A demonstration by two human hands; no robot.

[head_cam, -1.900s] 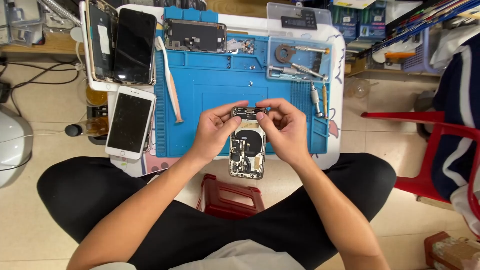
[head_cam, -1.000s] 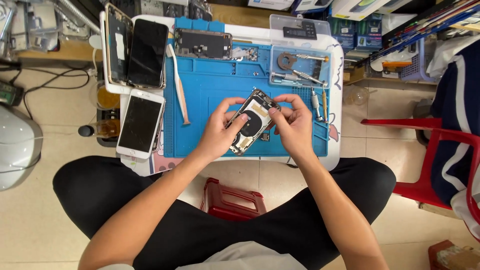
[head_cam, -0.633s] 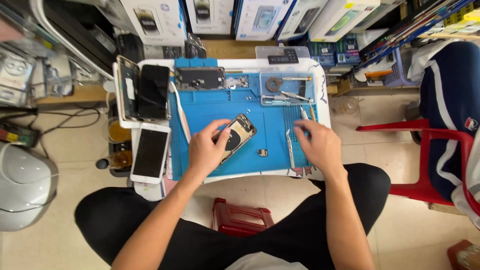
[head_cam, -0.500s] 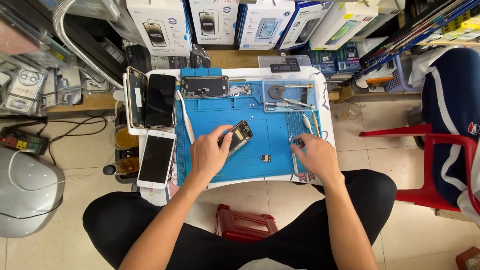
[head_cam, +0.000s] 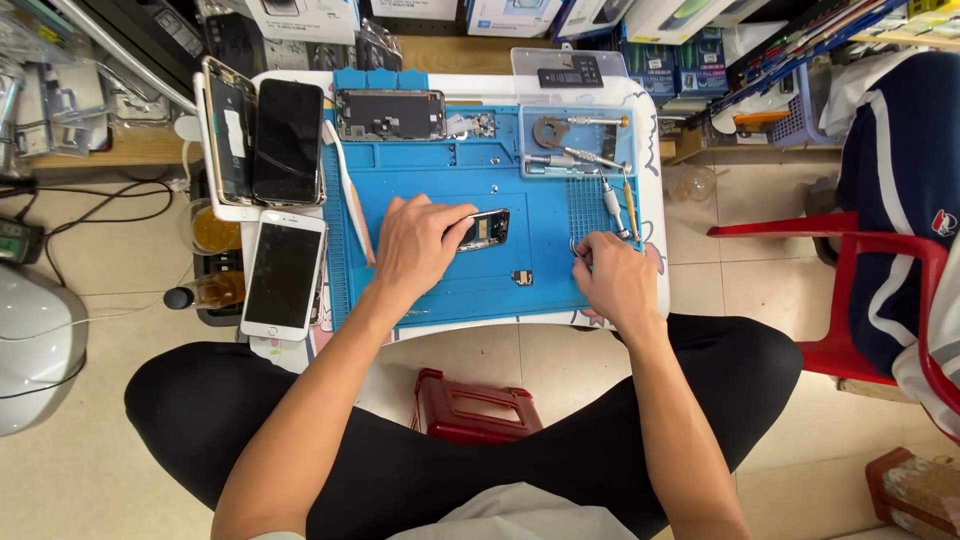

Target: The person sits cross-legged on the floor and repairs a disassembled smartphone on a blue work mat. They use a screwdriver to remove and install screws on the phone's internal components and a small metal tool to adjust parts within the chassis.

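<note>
An opened phone body (head_cam: pixel 487 228) lies flat on the blue work mat (head_cam: pixel 450 295), its inner parts facing up. My left hand (head_cam: pixel 412 248) rests on its left end and holds it down with the fingertips. My right hand (head_cam: pixel 612 278) is at the mat's right edge, fingers curled and pinched on a thin metal tool (head_cam: pixel 577 246) whose tip shows at the fingertips. A small loose dark part (head_cam: pixel 521 277) sits on the mat between the hands.
A white phone (head_cam: pixel 283 273) and two dark phones (head_cam: pixel 265 140) lie left of the mat, another opened phone (head_cam: pixel 390 113) at its top. A clear tray (head_cam: pixel 578 120) and screwdrivers (head_cam: pixel 612 200) are on the right. Red stool (head_cam: pixel 480 405) below; red chair (head_cam: pixel 880 290) right.
The phone body, earlier held up in both hands, now lies on the mat under my left hand. My right hand let go and moved right to the tools.
</note>
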